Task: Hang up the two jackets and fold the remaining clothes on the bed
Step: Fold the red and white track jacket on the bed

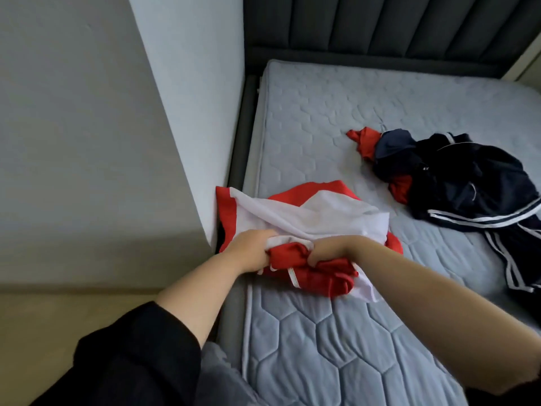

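Red and white garment (295, 218): on the bed (322, 332), near its left edge, beside the grey wall (102, 142). Spread partly flat, white panel uppermost, red trim along the far and left borders, one red corner reaching past the mattress edge toward the wall. Near end bunched into a red wad with white piping, lifted slightly off the quilted surface.

Left hand (248, 250): at the left side of the red wad, fingers (265, 254) curled into the cloth, gripping it where red meets white. Black sleeve pushed up the forearm.

Right hand (325, 252): just beside the left hand, on the right side of the same wad, fingers curled under and gripping the red fabric. Forearm bare, entering from the lower right.

Both hands close together, wad held between them; rest of the garment trailing away from the fingers toward the head of the bed.

Pile of dark clothes (456, 180): on the right half of the bed, well apart from the hands. Crumpled, navy or black, with white stripes along the near edge. Red cloth showing at the far left tip and at the lower left of the heap; number of pieces cannot be told.

Headboard (380, 27): dark grey, padded in vertical channels, at the far end of the bed.
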